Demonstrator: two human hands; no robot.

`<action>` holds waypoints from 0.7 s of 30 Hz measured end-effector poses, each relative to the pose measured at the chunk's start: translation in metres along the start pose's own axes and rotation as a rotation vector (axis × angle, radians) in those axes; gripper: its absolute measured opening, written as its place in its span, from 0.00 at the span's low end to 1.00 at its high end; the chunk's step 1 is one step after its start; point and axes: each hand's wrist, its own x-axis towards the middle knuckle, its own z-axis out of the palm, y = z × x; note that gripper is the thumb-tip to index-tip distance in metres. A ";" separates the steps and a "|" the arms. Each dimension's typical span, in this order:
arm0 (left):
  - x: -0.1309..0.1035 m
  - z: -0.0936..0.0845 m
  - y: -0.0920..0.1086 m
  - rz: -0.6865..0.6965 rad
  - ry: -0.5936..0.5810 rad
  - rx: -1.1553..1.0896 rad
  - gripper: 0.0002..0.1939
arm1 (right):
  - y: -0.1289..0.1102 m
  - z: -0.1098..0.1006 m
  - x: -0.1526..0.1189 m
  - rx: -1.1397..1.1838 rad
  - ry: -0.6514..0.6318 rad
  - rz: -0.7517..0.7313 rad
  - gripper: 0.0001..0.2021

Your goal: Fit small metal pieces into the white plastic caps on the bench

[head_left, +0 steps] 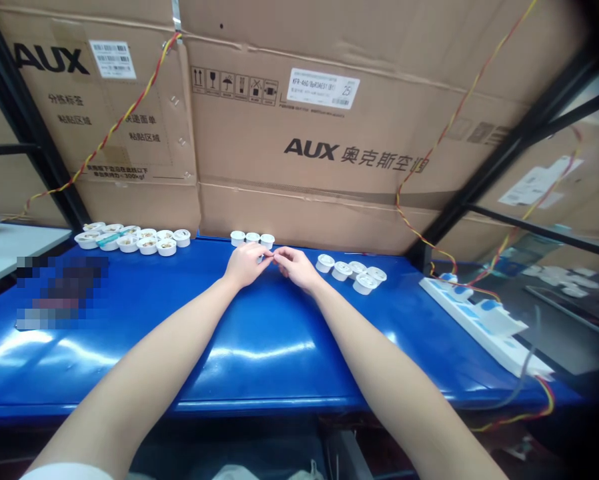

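My left hand (248,264) and my right hand (294,265) meet fingertip to fingertip above the blue table (259,327). Both are closed in a pinch; whatever lies between the fingertips is too small to make out. Just behind my left hand stands a short row of three small white round cups (252,237). To the right of my right hand is a loose group of several white lidded cups (341,270). Several more white cups (147,245) with brownish contents sit in rows at the back left.
Large cardboard boxes (239,147) wall off the back. A white power strip (484,327) with plugs lies along the right edge, with a twisted red-yellow wire near it. A blurred dark object (74,287) lies at left.
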 end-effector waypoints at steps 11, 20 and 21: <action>-0.002 0.007 -0.016 -0.355 -0.061 0.035 0.17 | 0.004 -0.006 -0.001 -0.447 0.186 -0.041 0.07; 0.000 0.013 -0.027 -0.505 -0.101 -0.015 0.15 | -0.005 0.001 -0.004 -0.538 0.149 -0.129 0.07; 0.000 0.013 -0.026 -0.490 -0.095 0.002 0.15 | -0.005 0.001 -0.003 -0.545 0.149 -0.141 0.07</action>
